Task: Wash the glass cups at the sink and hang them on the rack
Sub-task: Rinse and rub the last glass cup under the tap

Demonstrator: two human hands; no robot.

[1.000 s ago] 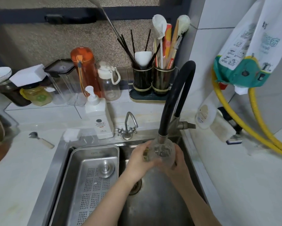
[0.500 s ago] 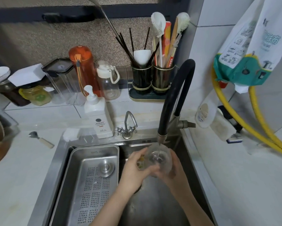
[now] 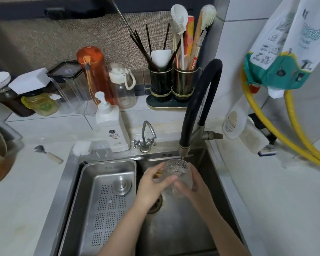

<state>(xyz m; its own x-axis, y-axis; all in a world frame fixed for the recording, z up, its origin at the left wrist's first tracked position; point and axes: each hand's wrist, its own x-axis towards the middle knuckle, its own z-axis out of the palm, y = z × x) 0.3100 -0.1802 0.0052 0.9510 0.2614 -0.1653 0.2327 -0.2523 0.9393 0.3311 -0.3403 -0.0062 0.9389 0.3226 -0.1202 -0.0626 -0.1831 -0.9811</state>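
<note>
A clear textured glass cup (image 3: 176, 171) sits under the spout of the black faucet (image 3: 198, 111), over the steel sink (image 3: 174, 228). Water runs from the spout into its mouth. My left hand (image 3: 153, 183) grips the cup from the left, with something small and yellowish tucked between the fingers and the glass. My right hand (image 3: 194, 182) wraps round it from the right and below. No rack is in view.
A perforated steel drain tray (image 3: 107, 200) fills the sink's left half. Behind the sink stand a soap pump bottle (image 3: 112, 126) and a small tap (image 3: 146, 139). Bottles, jars and a utensil holder (image 3: 172, 85) line the ledge. A spoon (image 3: 48, 154) lies on the left counter. Yellow hoses (image 3: 284, 143) hang at right.
The cup has dropped a little below the spout and tilted, and both hands have shifted their grip around it. Water keeps running.
</note>
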